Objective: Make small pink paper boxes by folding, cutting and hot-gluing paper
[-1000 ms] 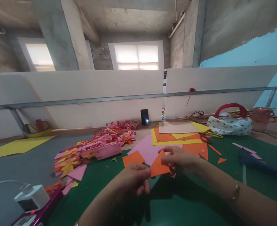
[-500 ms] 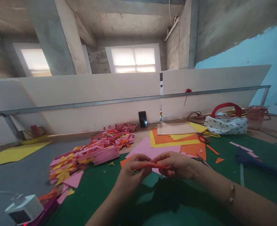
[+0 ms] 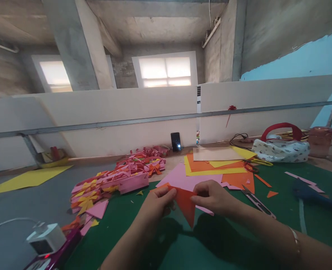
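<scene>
Both hands hold one small orange paper piece [image 3: 186, 204] just above the green mat [image 3: 225, 243]. The piece is folded into a triangle with its tip pointing down. My left hand [image 3: 157, 204] pinches its upper left corner with thumb and fingers. My right hand [image 3: 213, 197] pinches its upper right corner. A bracelet [image 3: 295, 240] sits on my right wrist. Behind the hands lies a pink sheet [image 3: 180, 178], with another orange square partly hidden under my left hand.
A heap of pink, yellow and orange paper bows [image 3: 118, 178] lies to the left. Stacked coloured sheets [image 3: 213, 165], small snips [image 3: 257, 204], scissors [image 3: 253, 163], a patterned bag [image 3: 281, 148], a phone [image 3: 176, 141] and a glue gun stand [image 3: 46, 240] surround the mat.
The orange piece went from a flat square to edge-on between the fingers, and now hangs as a folded triangle. Both hands stayed together over the mat.
</scene>
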`<state>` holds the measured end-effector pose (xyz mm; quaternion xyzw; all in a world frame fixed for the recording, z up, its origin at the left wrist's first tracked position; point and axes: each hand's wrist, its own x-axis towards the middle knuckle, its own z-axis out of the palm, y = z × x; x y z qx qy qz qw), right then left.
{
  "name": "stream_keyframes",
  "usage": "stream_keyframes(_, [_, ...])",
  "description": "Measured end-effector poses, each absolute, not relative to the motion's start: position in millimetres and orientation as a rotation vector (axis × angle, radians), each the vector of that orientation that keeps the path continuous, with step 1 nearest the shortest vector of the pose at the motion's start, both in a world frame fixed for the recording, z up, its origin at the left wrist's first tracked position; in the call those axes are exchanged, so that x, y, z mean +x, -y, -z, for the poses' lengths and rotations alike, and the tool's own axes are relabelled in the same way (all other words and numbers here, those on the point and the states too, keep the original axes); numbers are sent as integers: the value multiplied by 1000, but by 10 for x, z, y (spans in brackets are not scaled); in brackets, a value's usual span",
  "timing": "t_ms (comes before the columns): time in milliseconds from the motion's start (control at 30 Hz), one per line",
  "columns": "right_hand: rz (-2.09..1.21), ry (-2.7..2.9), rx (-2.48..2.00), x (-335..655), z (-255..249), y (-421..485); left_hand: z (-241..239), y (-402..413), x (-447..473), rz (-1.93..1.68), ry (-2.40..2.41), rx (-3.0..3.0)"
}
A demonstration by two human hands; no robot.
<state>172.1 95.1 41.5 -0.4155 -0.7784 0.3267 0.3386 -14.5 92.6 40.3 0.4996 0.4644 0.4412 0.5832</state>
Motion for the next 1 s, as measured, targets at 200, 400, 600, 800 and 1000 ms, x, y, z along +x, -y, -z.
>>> stream_keyframes(200, [-985, 1968, -1085, 1737, -381, -988, -468, -865, -155, -1078, -1049, 986])
stream_keyframes(400, [-1107, 1889, -1139, 1749, -396, -993, -507, -873, -194, -1103, -1071, 973])
stream_keyframes(600, [-1125, 1873, -1074, 1747, -392, -994, -403, -871, -122, -961, -1037, 1151])
stream_keyframes(800, [-940, 1787, -1030, 1700, -431, -949, -327, -934, -95, -945, -1083, 1047])
stream_keyframes(1000, [-552, 1910, -663, 1687, -379, -942, -456, -876, -101, -793, -1096, 689])
